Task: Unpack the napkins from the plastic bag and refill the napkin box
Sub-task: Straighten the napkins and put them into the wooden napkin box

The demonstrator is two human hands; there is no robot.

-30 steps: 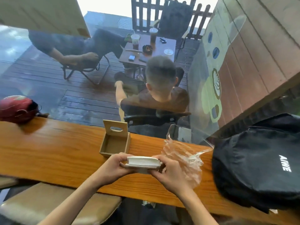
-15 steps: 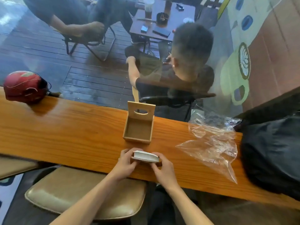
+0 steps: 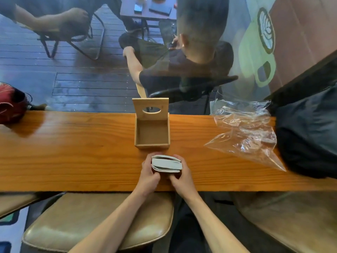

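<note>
A stack of white folded napkins [image 3: 166, 164] stands on edge on the wooden counter [image 3: 73, 152], just in front of the open wooden napkin box [image 3: 152, 132]. My left hand [image 3: 148, 175] grips the stack's left end and my right hand [image 3: 179, 177] grips its right end. The box is empty, its lid with an oval slot standing upright at the back. The clear plastic bag [image 3: 246, 136] lies crumpled and flat on the counter to the right, apart from my hands.
A black backpack [image 3: 308, 136] sits at the counter's right end, touching the bag. A red helmet [image 3: 11, 103] rests at the far left. Beige stools [image 3: 102, 221] stand below the counter. Behind the glass, people sit on a deck.
The napkin stack came out of the bag and moved left, down to the counter in front of the box. The bag now lies alone on the right. The camera tilted downward.
</note>
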